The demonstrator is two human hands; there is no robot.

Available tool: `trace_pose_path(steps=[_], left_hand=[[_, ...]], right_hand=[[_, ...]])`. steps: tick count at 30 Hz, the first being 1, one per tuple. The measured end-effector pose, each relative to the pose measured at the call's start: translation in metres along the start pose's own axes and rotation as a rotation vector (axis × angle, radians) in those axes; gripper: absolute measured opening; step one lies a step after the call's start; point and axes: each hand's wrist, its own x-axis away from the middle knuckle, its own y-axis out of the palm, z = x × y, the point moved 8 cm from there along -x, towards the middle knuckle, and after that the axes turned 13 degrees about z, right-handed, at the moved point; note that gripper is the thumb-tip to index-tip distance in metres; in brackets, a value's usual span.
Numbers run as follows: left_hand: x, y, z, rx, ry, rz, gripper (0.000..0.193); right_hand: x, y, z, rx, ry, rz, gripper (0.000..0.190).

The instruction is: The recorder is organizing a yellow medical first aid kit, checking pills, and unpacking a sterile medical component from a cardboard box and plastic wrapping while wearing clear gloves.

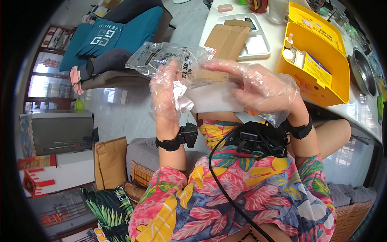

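My left hand [164, 87], in a clear disposable plastic glove, grips a clear plastic bag [145, 57] printed with black writing and a code. A crumpled white piece [183, 103], paper or tissue, is tucked against its palm. My right hand [263, 87], gloved the same way, points its index finger at the bag's right side. Its other fingers curl around an orange object [251, 112], mostly hidden, so its kind is unclear. Below the hands, a white sheet [214, 96], perhaps foam, lies over my lap.
On the white table [211, 30] are a flattened cardboard box [226, 39], a white plastic tray [260, 45], an open yellow box [341, 81] with small bottles and cartons, and a steel bowl [362, 72]. A sofa with teal cushions [102, 36] stands left.
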Motion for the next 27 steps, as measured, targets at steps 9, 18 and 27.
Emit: trace_pose_path(steps=[9,18,27], left_hand=[[0.002,0.003,0.007,-0.080,0.009,-0.132,0.014],[0.025,0.011,0.007,-0.214,-0.126,-0.090,0.021],[0.042,0.029,-0.001,-0.038,-0.234,-0.311,0.028]], right_hand=[[-0.001,0.008,-0.007,0.361,-0.083,-0.049,0.062],[0.004,0.005,-0.003,0.283,-0.105,0.021,0.064],[0.014,0.009,0.007,0.481,-0.134,-0.041,0.046]])
